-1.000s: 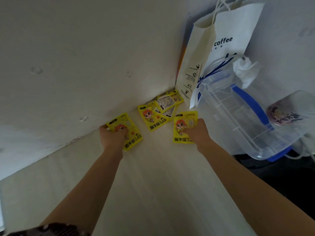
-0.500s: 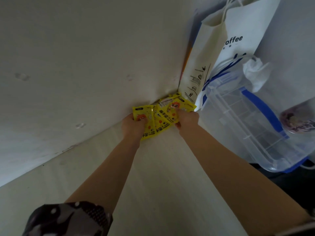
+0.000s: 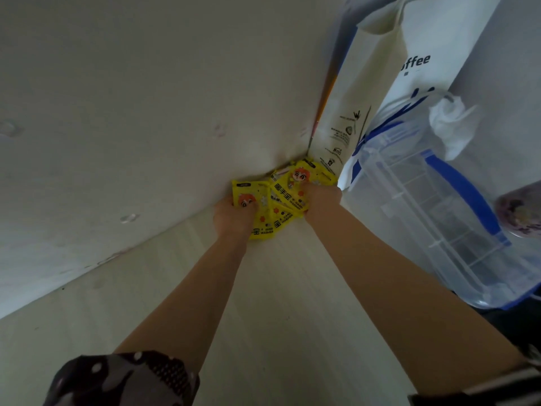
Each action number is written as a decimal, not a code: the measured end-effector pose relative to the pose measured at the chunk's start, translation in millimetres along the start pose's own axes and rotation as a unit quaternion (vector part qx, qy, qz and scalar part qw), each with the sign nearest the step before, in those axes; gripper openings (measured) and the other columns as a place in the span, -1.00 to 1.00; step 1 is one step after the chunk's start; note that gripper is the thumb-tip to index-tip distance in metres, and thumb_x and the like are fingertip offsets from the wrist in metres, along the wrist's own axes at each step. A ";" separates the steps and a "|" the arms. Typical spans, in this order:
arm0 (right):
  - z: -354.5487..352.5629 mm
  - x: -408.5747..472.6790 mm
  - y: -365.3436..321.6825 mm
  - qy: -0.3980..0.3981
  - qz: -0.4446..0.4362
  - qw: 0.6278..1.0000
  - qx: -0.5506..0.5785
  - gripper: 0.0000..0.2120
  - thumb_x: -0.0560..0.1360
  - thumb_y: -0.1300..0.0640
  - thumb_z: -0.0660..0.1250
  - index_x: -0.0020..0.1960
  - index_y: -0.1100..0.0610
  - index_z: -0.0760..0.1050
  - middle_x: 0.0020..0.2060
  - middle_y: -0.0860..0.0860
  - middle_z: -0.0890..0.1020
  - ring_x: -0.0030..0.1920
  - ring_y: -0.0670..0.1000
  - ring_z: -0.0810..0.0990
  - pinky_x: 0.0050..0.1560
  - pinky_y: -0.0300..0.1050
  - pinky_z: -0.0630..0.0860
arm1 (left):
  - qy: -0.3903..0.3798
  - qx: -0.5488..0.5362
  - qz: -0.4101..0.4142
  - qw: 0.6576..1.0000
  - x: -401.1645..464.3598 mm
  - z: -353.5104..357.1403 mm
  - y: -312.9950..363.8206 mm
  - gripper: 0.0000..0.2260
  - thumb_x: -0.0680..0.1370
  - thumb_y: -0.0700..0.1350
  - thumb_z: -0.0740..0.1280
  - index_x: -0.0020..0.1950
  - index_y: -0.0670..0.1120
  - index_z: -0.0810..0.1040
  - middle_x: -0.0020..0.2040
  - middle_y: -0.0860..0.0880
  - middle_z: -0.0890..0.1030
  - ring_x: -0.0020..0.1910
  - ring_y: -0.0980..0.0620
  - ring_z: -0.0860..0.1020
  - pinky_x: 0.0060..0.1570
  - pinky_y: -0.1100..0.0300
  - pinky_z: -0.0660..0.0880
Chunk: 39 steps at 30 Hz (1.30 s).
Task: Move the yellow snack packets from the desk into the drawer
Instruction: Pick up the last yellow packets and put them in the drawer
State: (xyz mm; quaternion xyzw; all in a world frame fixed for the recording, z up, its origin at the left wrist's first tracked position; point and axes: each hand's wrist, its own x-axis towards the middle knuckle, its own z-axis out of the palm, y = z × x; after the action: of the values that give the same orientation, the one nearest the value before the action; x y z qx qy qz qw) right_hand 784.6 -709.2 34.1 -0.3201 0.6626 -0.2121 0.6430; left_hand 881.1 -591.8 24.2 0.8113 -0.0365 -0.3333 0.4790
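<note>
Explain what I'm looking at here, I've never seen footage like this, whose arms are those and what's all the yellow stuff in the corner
There is no machine here: this is one picture from a wide-angle camera worn on a person's head, looking forward and down, so the two bare arms are the wearer's own. The left hand and the right hand both reach to the far corner of a pale desk, where it meets the wall. Between them they gather a bunch of yellow packets with a cartoon face; each hand grips part of the bunch. To the right stand a white paper bag with coffee lettering and a clear plastic box with a blue handle. No drawer shows in this view.
</note>
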 end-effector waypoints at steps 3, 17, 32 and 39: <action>4.6 1.1 -3.6 0.020 0.023 0.999 0.017 -0.71 0.40 0.25 0.44 -0.28 0.10 0.32 -0.33 0.03 0.48 -0.41 -0.04 0.37 -0.29 -0.14 0.41 | 0.005 -0.011 0.004 1.000 1.5 -5.8 -3.6 -0.95 0.43 -0.17 0.42 -0.16 -0.02 0.61 -0.17 -0.08 0.68 -0.17 -0.11 0.66 -0.13 -0.01 0.63; -17.6 -18.8 -2.3 -0.060 0.060 0.996 0.026 -0.56 0.47 0.25 0.40 0.32 0.19 0.42 0.21 0.18 0.57 0.21 0.18 0.57 0.25 0.18 0.48 | -0.014 -0.050 0.003 0.999 -0.9 -35.7 -13.1 -0.90 0.44 -0.20 0.41 -0.13 -0.02 0.55 -0.25 -0.01 0.60 -0.34 0.03 0.56 -0.33 0.17 0.53; -35.1 -18.6 9.8 -0.037 -0.086 0.982 -0.166 -0.71 0.44 0.16 0.45 0.11 0.26 0.55 -0.06 0.19 0.66 -0.11 0.11 0.64 0.02 0.05 0.60 | -0.014 -0.017 0.040 0.999 -5.7 -64.6 -23.2 -0.78 0.37 -0.26 0.46 -0.11 0.02 0.55 -0.23 -0.02 0.62 -0.40 0.03 0.56 -0.33 0.17 0.53; -4.2 -6.3 0.5 -0.041 -0.135 0.973 -0.184 -0.83 0.46 0.12 0.43 -0.08 0.18 0.48 -0.18 0.10 0.52 -0.23 0.02 0.47 -0.07 -0.06 0.46 | -0.040 0.009 0.072 0.997 -3.3 -52.5 -17.0 -0.77 0.40 -0.25 0.43 -0.10 0.08 0.53 -0.17 0.00 0.63 -0.25 -0.04 0.62 -0.29 0.14 0.57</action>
State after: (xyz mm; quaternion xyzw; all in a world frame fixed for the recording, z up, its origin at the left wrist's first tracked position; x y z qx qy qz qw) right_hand 780.1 -705.0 38.6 -0.5281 0.6137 -0.1578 0.5652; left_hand 904.4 -541.9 28.9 0.7970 -0.1172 -0.3292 0.4927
